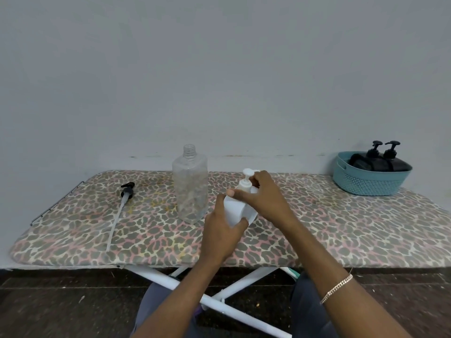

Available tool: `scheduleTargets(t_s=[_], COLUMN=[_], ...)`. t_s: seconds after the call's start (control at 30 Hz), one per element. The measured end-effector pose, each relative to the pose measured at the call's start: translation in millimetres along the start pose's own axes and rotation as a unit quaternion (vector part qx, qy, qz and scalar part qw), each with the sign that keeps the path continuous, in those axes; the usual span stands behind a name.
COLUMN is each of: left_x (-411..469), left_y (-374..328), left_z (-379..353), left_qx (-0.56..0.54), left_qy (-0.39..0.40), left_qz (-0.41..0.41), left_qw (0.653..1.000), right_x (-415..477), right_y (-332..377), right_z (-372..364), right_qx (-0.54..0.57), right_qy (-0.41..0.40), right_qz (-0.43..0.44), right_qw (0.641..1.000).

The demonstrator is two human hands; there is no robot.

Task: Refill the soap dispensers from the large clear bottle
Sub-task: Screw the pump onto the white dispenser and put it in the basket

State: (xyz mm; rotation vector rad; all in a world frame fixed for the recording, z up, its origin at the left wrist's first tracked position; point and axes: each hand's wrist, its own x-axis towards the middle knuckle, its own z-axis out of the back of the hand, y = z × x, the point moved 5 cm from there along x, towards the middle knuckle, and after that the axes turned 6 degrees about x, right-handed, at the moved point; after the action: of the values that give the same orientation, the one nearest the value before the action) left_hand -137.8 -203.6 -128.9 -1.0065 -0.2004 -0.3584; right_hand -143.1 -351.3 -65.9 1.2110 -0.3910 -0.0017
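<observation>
A white soap dispenser point(238, 208) stands near the middle of the leopard-print ironing board point(341, 228). My left hand point(223, 232) grips its body from the near side. My right hand point(261, 196) curls round its white pump collar at the top. The large clear bottle point(190, 189) stands upright just left of it, with its neck uncapped. A black pump head with a long white tube point(120, 208) lies flat at the board's left.
A teal plastic basket point(366, 181) sits at the board's far right and holds two black pump dispensers point(383, 159). A grey wall rises behind. The board's white legs and a dark floor show below its near edge.
</observation>
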Motion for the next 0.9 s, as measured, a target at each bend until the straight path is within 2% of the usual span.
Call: scheduleTargets(t_s=[0.07, 0.17, 0.3, 0.47, 0.6, 0.73, 0.8, 0.9], left_x=[0.4, 1.4, 0.8, 0.3, 0.3, 0.5, 0.8, 0.7], left_y=[-0.8, -0.8, -1.0, 1.2, 0.0, -2.3, -2.3, -1.4], left_z=[0.0, -0.2, 0.5, -0.6, -0.1, 0.6, 0.2, -0.4], left_qx=[-0.001, 0.01, 0.005, 0.0, 0.004, 0.015, 0.012, 0.012], left_qy=[-0.001, -0.005, -0.01, -0.003, -0.003, -0.006, -0.006, -0.007], left_qz=[-0.003, -0.001, -0.006, 0.002, 0.002, -0.01, -0.012, -0.005], left_qw=[1.0, 1.0, 1.0, 1.0, 1.0, 1.0, 1.0, 1.0], right_x=[2.0, 5.1, 3.5, 5.2, 9.6, 9.2, 8.9, 7.5], right_y=[-4.4, -11.9, -14.3, -1.0, 2.0, 1.5, -1.6, -0.9], right_z=[7.1, 18.6, 16.0, 3.0, 4.5, 20.0, 23.4, 14.3], right_qx=[0.054, 0.118, 0.116, 0.013, -0.023, 0.078, 0.094, 0.076], right_qy=[0.059, 0.09, 0.029, -0.032, 0.04, 0.125, 0.102, 0.019], right_qz=[-0.019, -0.004, -0.002, 0.032, -0.001, -0.011, -0.009, 0.012], right_qw=[0.997, 0.989, 0.993, 0.999, 0.999, 0.989, 0.99, 0.997])
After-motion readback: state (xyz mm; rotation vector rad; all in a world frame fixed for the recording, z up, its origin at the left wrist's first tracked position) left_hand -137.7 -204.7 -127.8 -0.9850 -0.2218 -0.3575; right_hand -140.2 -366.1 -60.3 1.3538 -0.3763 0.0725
